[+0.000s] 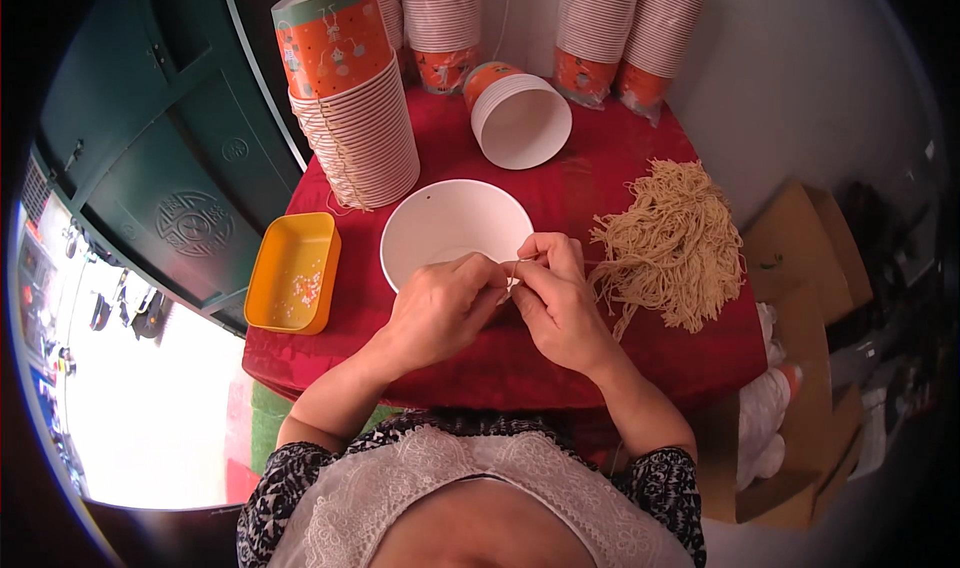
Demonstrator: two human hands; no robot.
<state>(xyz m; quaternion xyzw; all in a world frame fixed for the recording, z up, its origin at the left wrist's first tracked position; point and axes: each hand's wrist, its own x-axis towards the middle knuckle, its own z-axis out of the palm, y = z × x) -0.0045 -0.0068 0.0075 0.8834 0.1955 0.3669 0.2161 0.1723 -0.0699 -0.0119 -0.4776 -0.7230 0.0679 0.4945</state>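
Observation:
Close together, both my hands are at the near right rim of a white paper bucket [445,213], which stands with its mouth toward me and has a small dark hole near its far rim. My left hand [440,308] is closed, its fingertips pinching a thin pale string [516,280]. My right hand [558,303] pinches the same string, fingertips almost touching the left ones. A tiny whitish bit shows between them, too small to name. Beside my right hand lies a heap of tan string [675,243].
A yellow tray [262,278] with small white beads stands left. Stacked paper buckets [355,138] with strings hanging down rise behind it. Another bucket [525,123] lies on its side; wrapped stacks [600,38] stand at the back. A red cloth [480,383] covers the table; cardboard boxes [800,368] are at right.

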